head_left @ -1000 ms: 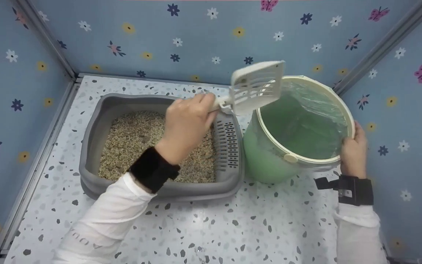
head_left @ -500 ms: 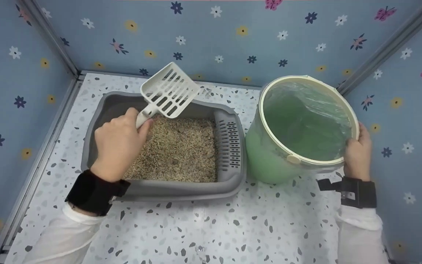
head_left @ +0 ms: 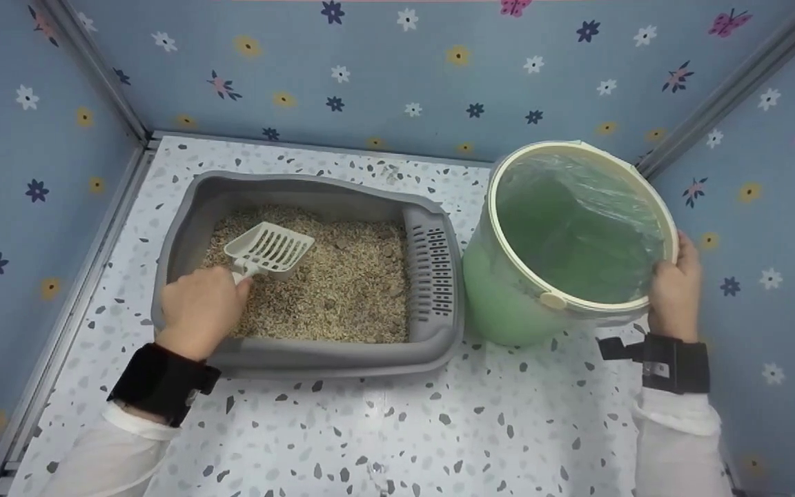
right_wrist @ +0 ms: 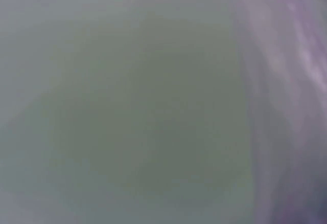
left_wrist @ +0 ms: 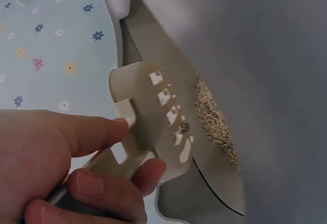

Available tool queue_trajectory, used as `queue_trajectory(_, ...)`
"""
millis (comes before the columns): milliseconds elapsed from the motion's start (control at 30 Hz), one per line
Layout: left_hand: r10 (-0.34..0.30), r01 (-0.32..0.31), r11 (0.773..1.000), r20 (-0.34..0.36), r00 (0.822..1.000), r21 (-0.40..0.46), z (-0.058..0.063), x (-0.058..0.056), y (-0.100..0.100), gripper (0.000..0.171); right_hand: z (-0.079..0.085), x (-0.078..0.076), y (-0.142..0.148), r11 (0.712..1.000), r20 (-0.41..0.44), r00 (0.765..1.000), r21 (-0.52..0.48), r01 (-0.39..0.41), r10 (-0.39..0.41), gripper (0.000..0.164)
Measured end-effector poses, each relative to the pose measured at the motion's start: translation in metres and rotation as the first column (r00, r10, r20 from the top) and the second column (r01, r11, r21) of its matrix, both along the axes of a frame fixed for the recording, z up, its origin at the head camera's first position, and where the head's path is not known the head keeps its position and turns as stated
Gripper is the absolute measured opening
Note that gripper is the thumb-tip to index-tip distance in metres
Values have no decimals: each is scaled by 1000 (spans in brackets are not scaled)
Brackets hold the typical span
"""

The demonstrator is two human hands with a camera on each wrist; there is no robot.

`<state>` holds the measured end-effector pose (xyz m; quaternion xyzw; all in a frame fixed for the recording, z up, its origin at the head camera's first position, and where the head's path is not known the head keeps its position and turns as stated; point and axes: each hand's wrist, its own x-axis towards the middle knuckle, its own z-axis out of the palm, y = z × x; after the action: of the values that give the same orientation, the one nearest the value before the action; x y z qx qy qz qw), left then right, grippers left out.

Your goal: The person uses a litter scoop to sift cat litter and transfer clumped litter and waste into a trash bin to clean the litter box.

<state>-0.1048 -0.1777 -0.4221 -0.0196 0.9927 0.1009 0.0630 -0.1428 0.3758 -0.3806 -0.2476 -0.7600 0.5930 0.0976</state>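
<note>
Centrally, at left in the head view, we observe a grey tray (head_left: 332, 357) with granular litter (head_left: 335, 290) on a speckled surface (head_left: 384, 428). Directly right of it, we note a green bucket (head_left: 508, 307) with a clear liner (head_left: 611, 197). A flowered panel (head_left: 384, 76) bounds the upper frame. The left hand (head_left: 203, 307) covers part of the tray's left end, its fingers and thumb clamped on the handle of a white slotted scoop (head_left: 254, 241), whose head lies over the litter, left of the tray's centre. At frame right, we see the right hand (head_left: 675, 290) gripping the bucket's rim; its wrist view is blurred.
</note>
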Motion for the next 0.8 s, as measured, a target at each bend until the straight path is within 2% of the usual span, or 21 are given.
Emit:
queue_trajectory(167, -36, 40, 999, 126, 991, -31, 2, 3, -6, 47, -2, 0, 0, 1000, -12, 1000, 9, 5, -5, 64)
queue_trajectory(333, -66, 82, 995, 266, 962, -52, 3, 2, -8, 41, -3, 1, 0, 999, -19, 1000, 30, -12, 13, 65)
queue_trajectory(433, -68, 86, 996, 370, 927, -32, 0, -7, -7, 38, -3, 2, -1, 999, -15, 1000, 46, -22, 23, 64)
queue_trajectory(600, -86, 94, 996, 507, 858, 9, -1, -29, -7, 30, -3, 2, 0, 999, -6, 1000, 50, -11, 12, 64)
queue_trajectory(700, -99, 118, 993, 548, 831, 0, 1, -42, -5, 24, -2, 1, 0, 999, -8, 1000, 33, -7, 7, 64)
queue_trajectory(800, -94, 131, 991, 571, 816, -24, 1, -55, -1, 23, -2, 2, 0, 1000, -18, 1000, 20, -8, 9, 64)
